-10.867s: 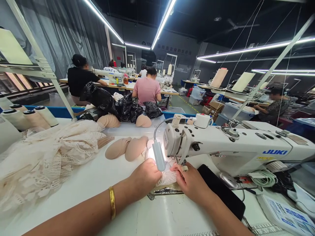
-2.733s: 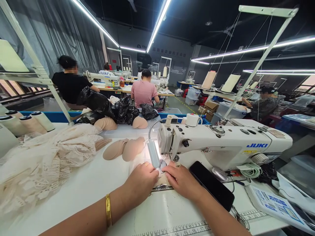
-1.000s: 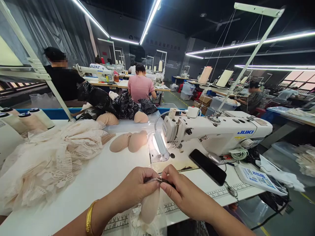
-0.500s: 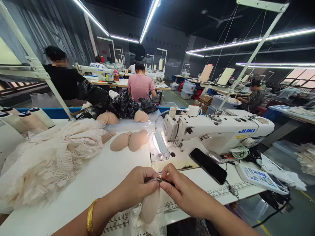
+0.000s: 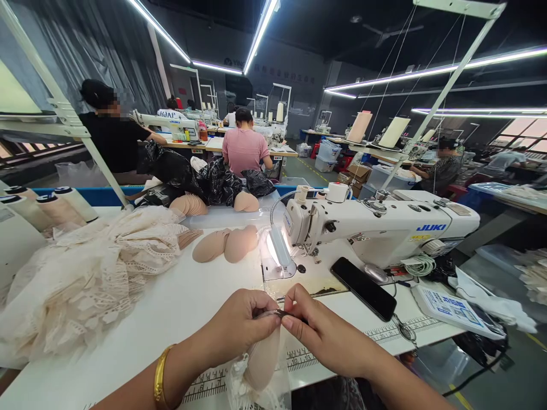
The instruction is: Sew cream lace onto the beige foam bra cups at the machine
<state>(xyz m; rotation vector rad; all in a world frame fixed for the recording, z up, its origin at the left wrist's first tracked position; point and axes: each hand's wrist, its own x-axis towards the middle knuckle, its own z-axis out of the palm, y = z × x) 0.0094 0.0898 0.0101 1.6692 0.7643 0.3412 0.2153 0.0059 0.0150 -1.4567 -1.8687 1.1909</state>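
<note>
The left hand (image 5: 245, 322), with a gold-coloured bangle (image 5: 159, 378) on its wrist, is held above the near part of a white tabletop (image 5: 145, 341). Its fingers are closed, thumb against bent forefinger, on the upper end of a beige, rounded fabric pad (image 5: 261, 364). The pad hangs below the grip at the tabletop's near edge, with cream-white lace fabric (image 5: 241, 384) beside and beneath it. The right hand (image 5: 318, 327) faces the left, its thumb and forefinger pinched together at the pad's upper end; a narrow dark piece shows between the two hands, too shadowed to identify, and I cannot tell which fingers grip it.

Beyond the hands stands a white sewing machine with blue JUKI lettering (image 5: 384, 222), and a slim grey lamp on a bendable metal neck (image 5: 280, 247) shines beside its needle area. A flat black phone (image 5: 363, 288) lies to the right, near a blue-and-white box (image 5: 455, 310). Left of the machine, beige rounded pads (image 5: 241, 245) overlap in stacks, next to a large heap of cream lace cloth (image 5: 106, 267). Farther back, a person in a pink shirt (image 5: 244, 149) sits facing away
</note>
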